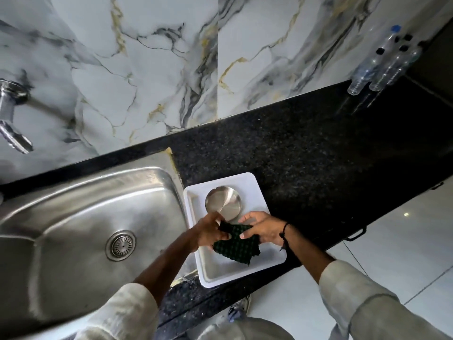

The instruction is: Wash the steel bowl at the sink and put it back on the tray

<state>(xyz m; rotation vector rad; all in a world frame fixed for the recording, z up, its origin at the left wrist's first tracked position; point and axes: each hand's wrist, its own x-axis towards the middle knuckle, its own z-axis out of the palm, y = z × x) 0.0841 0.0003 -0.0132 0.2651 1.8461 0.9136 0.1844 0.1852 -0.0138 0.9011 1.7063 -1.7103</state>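
Note:
The steel bowl (223, 201) rests at the far end of the white tray (252, 185), which sits on the black counter just right of the sink (73, 217). Over the tray's middle, both hands hold a dark green checked cloth (236, 244). My left hand (208, 233) grips the cloth's left edge, its fingers reaching the bowl's near rim. My right hand (263, 229) holds the cloth's right side with fingers partly spread. Part of the cloth hangs down onto the tray floor.
A chrome tap (13, 119) juts from the marble wall at the far left above the sink, whose drain (120, 245) lies near its middle. Several clear plastic bottles (384, 62) stand at the counter's far right. White floor tiles lie to the right of the counter edge.

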